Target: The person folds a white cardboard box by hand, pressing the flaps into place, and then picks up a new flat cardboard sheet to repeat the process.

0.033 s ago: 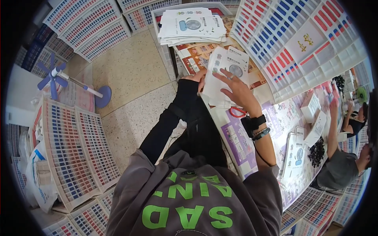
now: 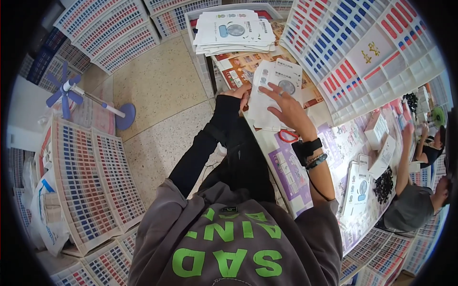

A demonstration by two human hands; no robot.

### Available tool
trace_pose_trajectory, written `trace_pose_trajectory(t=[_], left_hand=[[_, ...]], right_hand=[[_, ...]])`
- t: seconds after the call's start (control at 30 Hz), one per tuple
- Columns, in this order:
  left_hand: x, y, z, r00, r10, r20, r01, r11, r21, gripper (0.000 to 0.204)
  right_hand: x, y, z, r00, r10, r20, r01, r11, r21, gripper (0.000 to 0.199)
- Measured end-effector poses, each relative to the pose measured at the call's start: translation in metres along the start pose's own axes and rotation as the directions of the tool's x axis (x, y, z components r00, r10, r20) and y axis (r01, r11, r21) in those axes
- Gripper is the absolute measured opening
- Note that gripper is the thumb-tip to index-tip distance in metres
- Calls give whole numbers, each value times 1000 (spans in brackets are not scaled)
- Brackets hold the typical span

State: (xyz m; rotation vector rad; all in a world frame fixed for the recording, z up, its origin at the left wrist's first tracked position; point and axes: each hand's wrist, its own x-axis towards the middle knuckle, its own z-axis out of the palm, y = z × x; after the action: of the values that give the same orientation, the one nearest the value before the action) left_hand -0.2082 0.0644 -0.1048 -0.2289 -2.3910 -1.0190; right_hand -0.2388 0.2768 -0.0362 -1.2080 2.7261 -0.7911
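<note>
White flat cartons (image 2: 260,110) printed with a round fan picture lie overlapping near the table's left edge. My right hand (image 2: 287,106) rests on them from above, open, with fingers spread and a ring on one finger. At their left edge is my left hand (image 2: 237,93), in a black sleeve, its fingers curled against the carton border; its palm is partly hidden. A taller stack of similar flat cartons (image 2: 234,33) stands beyond. Close to my right wrist, a red loop-shaped handle (image 2: 288,136) shows beside the cartons.
White slatted crates (image 2: 355,62) tower at the right. Farther along the table (image 2: 292,167) are more cartons (image 2: 355,188), small white boxes (image 2: 377,129) and small black parts (image 2: 383,185). Two people work at the right. A purple fan (image 2: 126,117) and crates (image 2: 90,176) stand left.
My left fingers have shifted slightly at the carton edge, and the top carton there sits a little differently. My right hand has barely moved.
</note>
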Motion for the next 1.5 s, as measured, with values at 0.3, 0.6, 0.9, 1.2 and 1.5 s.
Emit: trace_pose_trajectory(t=[0.3, 0.6, 0.9, 1.2, 1.5], left_hand=[[-32, -17, 34, 993, -53, -102, 45, 996, -82, 44], [-30, 11, 27, 969, -199, -148, 165, 962, -219, 37], [-4, 61, 13, 935, -340, -102, 167, 674, -720, 33], [15, 140, -91, 977, -214, 20, 120, 467, -876, 35], [-1, 148, -157, 884, -75, 462, 428, 527, -734, 44]], right_hand=[[19, 19, 41, 999, 12, -49, -28, 932, -361, 53], [8, 8, 47, 982, -34, -185, -1, 983, -185, 51], [5, -3, 10, 928, -195, -319, 50, 910, -411, 51], [7, -100, -84, 797, -440, -415, 270, 873, -407, 72], [-11, -133, -85, 736, -485, -472, 375, 873, -312, 58]])
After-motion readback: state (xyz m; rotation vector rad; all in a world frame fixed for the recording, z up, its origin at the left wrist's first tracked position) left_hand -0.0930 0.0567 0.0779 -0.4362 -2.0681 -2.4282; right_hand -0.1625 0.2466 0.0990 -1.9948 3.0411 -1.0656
